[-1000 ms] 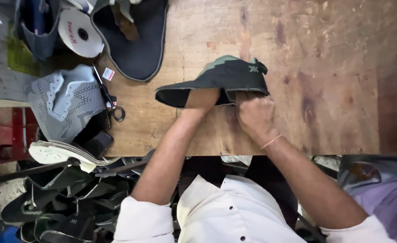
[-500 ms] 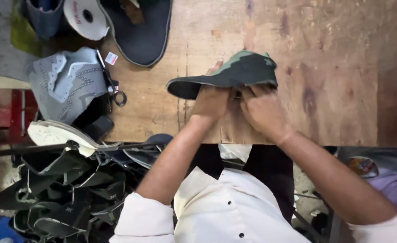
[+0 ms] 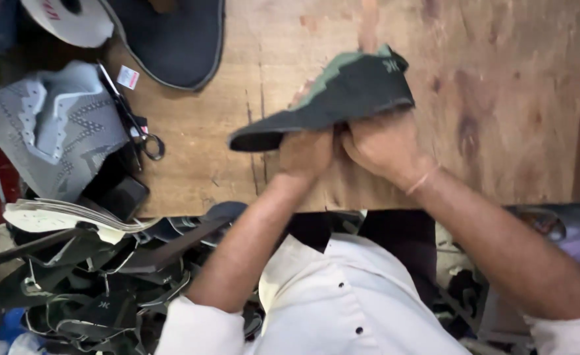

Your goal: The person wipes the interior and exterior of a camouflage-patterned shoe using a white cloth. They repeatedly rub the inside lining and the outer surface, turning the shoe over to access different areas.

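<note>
Both hands on the shoe upper point(image 3: 342, 98), held just above the wooden table point(image 3: 500, 98): my left hand point(image 3: 306, 152) has its fingers curled tight under the toe end, my right hand point(image 3: 385, 141) has its fingers closed under the heel end, knuckles of the two touching below the upper. To work it well I judge I should keep both grips firm and close together, pull the dark fabric evenly so the green panel stays flat, and hold it clear of the scissors point(image 3: 132, 121) and the grey knit upper point(image 3: 53, 131), well to the left of the upper.
</note>
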